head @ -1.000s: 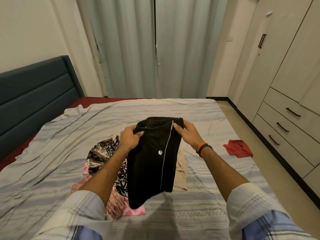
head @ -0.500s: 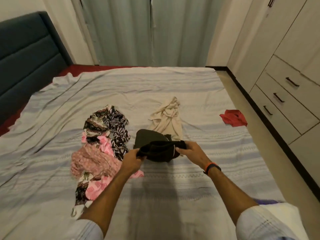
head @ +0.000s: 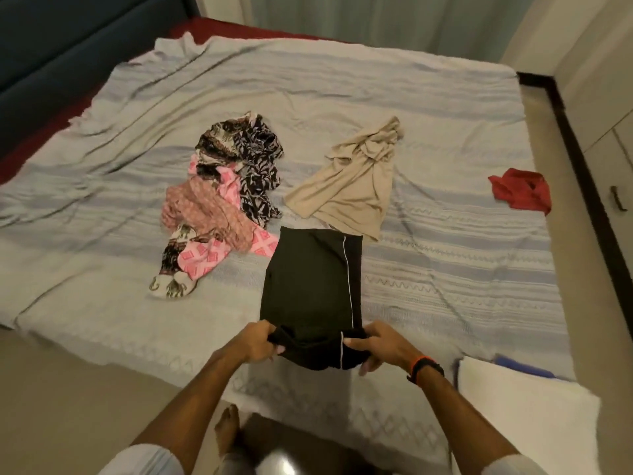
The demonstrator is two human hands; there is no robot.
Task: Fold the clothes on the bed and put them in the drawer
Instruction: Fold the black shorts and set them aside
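Folding under way on the black shorts (head: 310, 282), which lie flat on the bed (head: 445, 269) near its front edge, the white side stripe running lengthwise. Left hand (head: 258, 341) and right hand (head: 375, 342) each grip a corner of the near end, bunched. Next move likely: carry that end forward over the far edge, corners kept aligned. Fabric dark, smooth, mostly uncreased.

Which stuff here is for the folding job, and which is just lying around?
For the job:
- black shorts, gripped by left hand and right hand
- beige top
- patterned pile of clothes
- red garment
- drawer, where they go
- bed

Just there:
- curtains
- blue headboard
- orange-and-black wristband
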